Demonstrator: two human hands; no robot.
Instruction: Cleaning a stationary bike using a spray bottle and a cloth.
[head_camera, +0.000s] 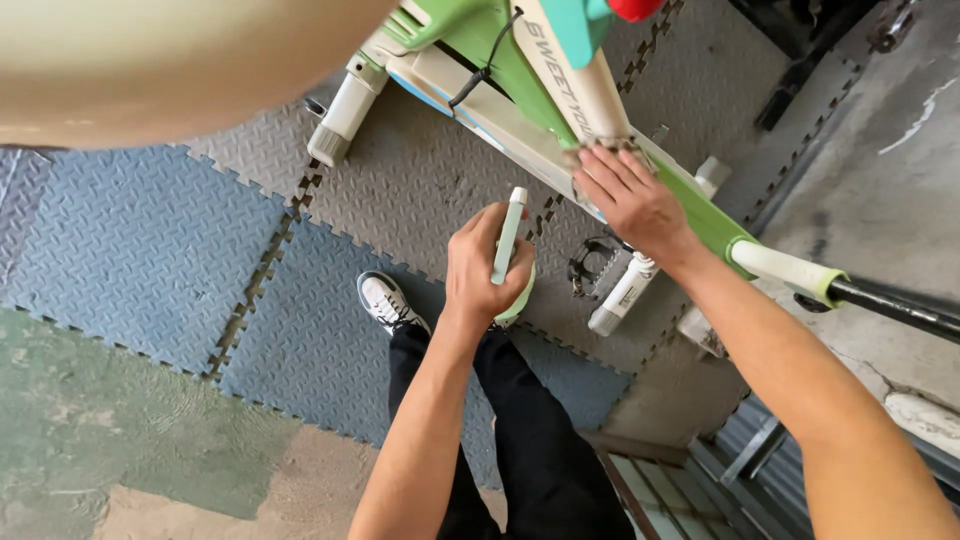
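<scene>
The left hand is clenched around a pale green plastic spray bottle, its fingers wrapped about the rounded body while the slim white-and-green nozzle head stands up out of the fist, just above the knuckles. The right hand lies flat, fingers spread and pressed down on a small greyish cloth, only the frayed edge of which shows past the fingertips; the cloth rests on the cream and green painted frame of an exercise bike, where the cream tube meets the green bar. The bottle sits near the right hand's thumb, apart from it and not touching the frame. Below the right wrist hangs a black pedal, beside a white cylindrical foot of the bike. Out past the right forearm runs a white foam-covered grip that ends at a black bar. Another white cylindrical foot stands well off from the left fingers, towards the upper left. Beneath both hands lie grey and blue interlocking foam floor mats with a diamond tread. Just under the left wrist are a white and black sneaker and black trousers.
</scene>
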